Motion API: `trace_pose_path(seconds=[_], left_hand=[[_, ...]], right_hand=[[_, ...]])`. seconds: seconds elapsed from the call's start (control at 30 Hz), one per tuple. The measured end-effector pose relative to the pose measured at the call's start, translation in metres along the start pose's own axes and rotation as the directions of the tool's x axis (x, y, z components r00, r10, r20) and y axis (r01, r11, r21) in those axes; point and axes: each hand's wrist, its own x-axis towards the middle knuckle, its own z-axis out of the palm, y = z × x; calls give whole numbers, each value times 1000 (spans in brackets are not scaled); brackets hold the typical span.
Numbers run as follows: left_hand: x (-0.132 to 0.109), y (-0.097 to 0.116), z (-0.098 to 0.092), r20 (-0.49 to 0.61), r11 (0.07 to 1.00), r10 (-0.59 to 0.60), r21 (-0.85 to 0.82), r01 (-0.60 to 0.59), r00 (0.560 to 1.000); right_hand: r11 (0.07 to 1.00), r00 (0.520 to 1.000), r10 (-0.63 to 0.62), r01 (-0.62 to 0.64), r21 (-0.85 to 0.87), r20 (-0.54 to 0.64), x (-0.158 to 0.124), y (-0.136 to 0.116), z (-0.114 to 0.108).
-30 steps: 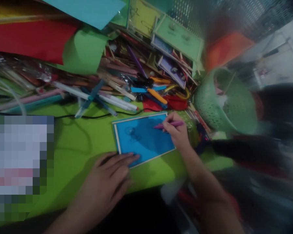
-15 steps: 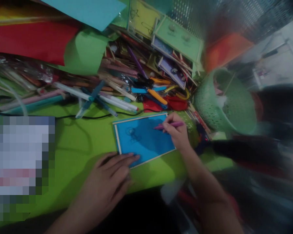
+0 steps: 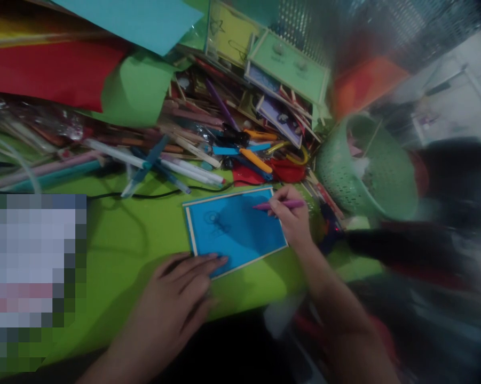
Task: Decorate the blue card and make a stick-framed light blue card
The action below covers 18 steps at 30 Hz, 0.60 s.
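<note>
A blue card point(image 3: 240, 234) edged with thin pale wooden strips lies on the green tabletop in front of me. Dark looped wire or line figures point(image 3: 216, 223) show on its left half. My right hand point(image 3: 291, 216) pinches a purple pen point(image 3: 274, 205) over the card's upper right; its tip points left, and I cannot tell whether it touches the surface. My left hand point(image 3: 186, 288) rests with fingers stretched out across the card's lower left edge.
Behind the card runs a black cable point(image 3: 140, 195). Beyond it lie several markers point(image 3: 192, 172), orange-handled scissors point(image 3: 256, 160), loose sticks and small framed cards point(image 3: 292, 66). A green perforated basket point(image 3: 368, 170) stands at the right. Red paper point(image 3: 52, 72) lies back left; a pixelated area covers the lower left.
The whole view has shifted slightly, with the card and table things a little further left. Both hands keep nearly the same pose, the right one still holding the purple pen.
</note>
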Motion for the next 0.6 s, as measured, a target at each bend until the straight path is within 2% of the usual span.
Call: trace_pose_path(seconds=[0.6], left_hand=[[0,0,-2,-4,1000,11,16,-11,1000]], right_hand=[[997,1000,-12,13,-77,12,0,-3,0]])
